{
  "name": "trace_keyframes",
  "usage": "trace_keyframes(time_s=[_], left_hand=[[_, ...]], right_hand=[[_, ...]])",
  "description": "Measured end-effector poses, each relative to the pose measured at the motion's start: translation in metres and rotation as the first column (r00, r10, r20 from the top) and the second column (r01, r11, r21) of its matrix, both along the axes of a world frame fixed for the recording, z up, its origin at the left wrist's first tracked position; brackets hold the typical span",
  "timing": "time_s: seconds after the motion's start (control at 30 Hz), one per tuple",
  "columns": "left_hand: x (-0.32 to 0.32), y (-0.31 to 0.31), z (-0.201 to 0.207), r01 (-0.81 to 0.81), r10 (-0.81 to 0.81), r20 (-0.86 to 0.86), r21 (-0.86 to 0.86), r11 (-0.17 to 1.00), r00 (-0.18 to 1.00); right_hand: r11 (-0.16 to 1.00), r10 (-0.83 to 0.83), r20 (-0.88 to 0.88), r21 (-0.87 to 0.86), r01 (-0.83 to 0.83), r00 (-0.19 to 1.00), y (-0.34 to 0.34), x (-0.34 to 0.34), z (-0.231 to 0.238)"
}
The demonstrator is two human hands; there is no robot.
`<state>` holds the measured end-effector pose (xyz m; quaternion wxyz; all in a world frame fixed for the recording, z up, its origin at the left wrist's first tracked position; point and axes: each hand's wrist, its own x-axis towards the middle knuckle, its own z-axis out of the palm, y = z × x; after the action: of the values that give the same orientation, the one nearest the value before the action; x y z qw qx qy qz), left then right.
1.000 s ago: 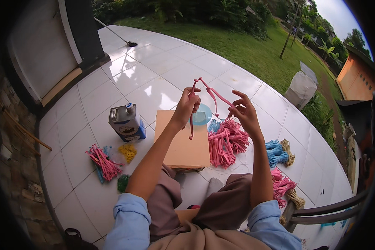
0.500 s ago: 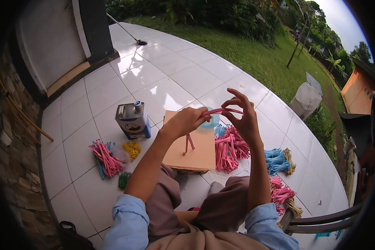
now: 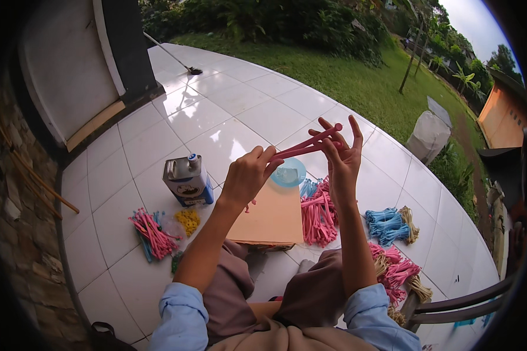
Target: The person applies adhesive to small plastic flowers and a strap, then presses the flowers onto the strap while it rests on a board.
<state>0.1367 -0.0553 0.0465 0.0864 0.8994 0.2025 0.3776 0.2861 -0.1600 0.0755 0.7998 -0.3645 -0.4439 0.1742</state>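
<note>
My left hand (image 3: 249, 175) is closed around slim pink rubbery strips (image 3: 301, 146), held above a cardboard box (image 3: 269, 219). Two strip lengths stretch from this fist toward my right hand (image 3: 344, 161); one ends in a round knob. Other pink ends poke out below the left hand. The right hand's fingers are spread around the far ends, and the strips pass against them without a plain pinch. On the box's far edge rests a translucent blue bowl (image 3: 298, 167), its contents unclear. Pink strips in a heap (image 3: 319, 219) lie right of the box.
A metal can (image 3: 187, 181) with a blue cap stands left of the box. Nearby lie a pink bundle (image 3: 154, 234) and yellow small pieces (image 3: 188, 221). Blue bundles (image 3: 386, 227) and more pink bundles (image 3: 401, 272) lie right, beside a dark curved wooden rail (image 3: 462, 307).
The right hand has gone from pinching the bowed strip to spread fingers. The strips now run straighter, tilted up to the right with a knobbed end showing. My left hand has shifted slightly left.
</note>
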Motion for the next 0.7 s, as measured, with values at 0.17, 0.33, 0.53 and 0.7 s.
trace_keyframes(time_s=[0.17, 0.33, 0.53, 0.7], left_hand=[[-0.005, 0.002, 0.000, -0.015, 0.009, 0.034, 0.175, 0.984, 0.999], [0.000, 0.004, -0.005, -0.012, 0.003, 0.088, 0.100, 0.995, 0.996], [0.006, 0.003, -0.010, 0.533, -0.216, 0.487, -0.757, 0.379, 0.846], [0.012, -0.003, -0.017, 0.374, -0.252, 0.277, -0.652, 0.659, 0.927]], right_hand=[[1.000, 0.031, 0.006, 0.004, -0.031, 1.000, -0.002, 0.002, 0.000], [0.999, 0.038, -0.002, -0.038, -0.038, 0.999, -0.005, 0.001, 0.002], [0.980, 0.188, -0.079, -0.045, -0.191, 0.979, -0.013, 0.015, 0.003], [0.997, 0.058, -0.073, 0.060, -0.053, 0.996, -0.009, 0.002, -0.001]])
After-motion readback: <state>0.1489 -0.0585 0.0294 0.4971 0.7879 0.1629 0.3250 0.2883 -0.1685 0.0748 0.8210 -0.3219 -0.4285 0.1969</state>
